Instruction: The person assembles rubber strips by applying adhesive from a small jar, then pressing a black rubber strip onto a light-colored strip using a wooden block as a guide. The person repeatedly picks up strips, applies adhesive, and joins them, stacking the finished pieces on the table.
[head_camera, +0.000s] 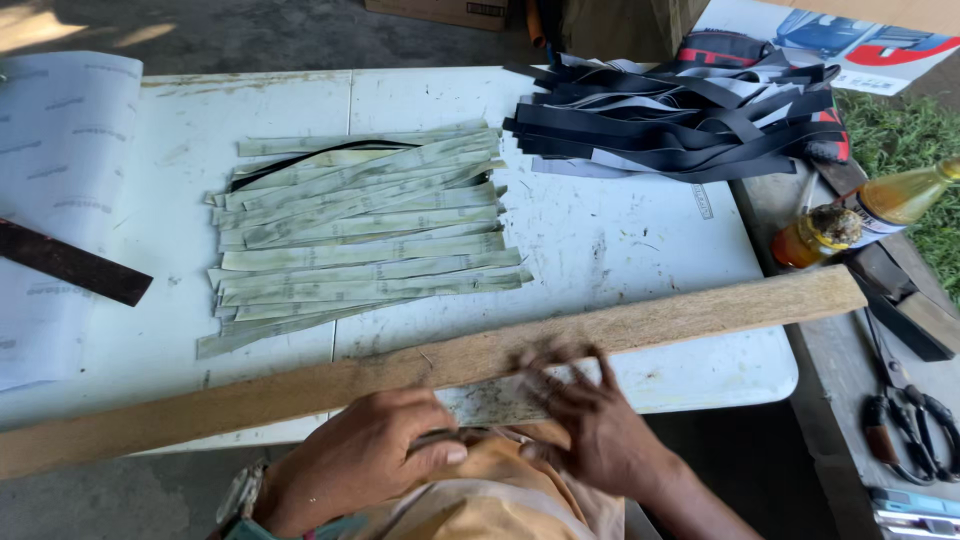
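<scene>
Down at the near edge of the white table (620, 250), both hands work at a pale strip (495, 402) that lies just behind a long wooden plank (640, 325) set slantwise across the tabletop. The left hand (365, 455) is curled, its thumb and fingers pinched closed on the near end of the strip, a watch showing at the wrist. The right hand (590, 420) is spread, fingers splayed and blurred, resting on the strip and the plank's near edge; whether it grips anything cannot be told. Beyond the plank, in the middle of the table, lies a loose heap of pale green strips (365, 235), stacked roughly side by side. Farther back, toward the right, sits a tangled pile of black strips (680, 120). On the left a large sheet of white paper (55, 200) hangs over the table, with a dark flat bar (70, 262) lying across it. To the right, off the table, an amber bottle (865, 215) lies on its side, and a pair of pliers (910, 425) rests on a grey bench nearby.
</scene>
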